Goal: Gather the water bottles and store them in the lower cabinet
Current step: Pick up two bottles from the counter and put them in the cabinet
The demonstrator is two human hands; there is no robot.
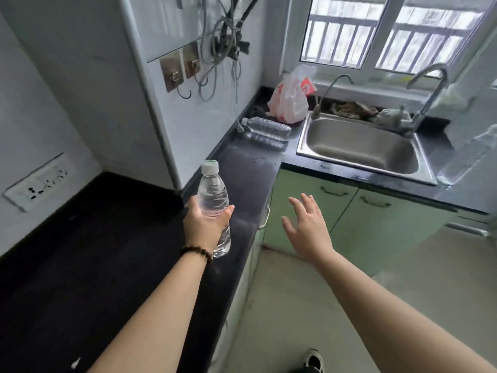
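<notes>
Held water bottle (214, 200): mid-body hidden by left hand (205, 224). Two lying bottles (266, 131): far ends overlapped by plastic bag (291, 99); contents of bag not discernible. Debris behind sink (357, 149): blurred, unidentifiable. Shoe (314, 361): cut by bottom edge. Right-hand wall object (468, 157): smeared, unidentifiable.

A home kitchen: steel sink (360, 146), dark countertop (80, 265), green lower cabinets (376, 224).

Soft window (387, 33) daylight, warped edges
</notes>
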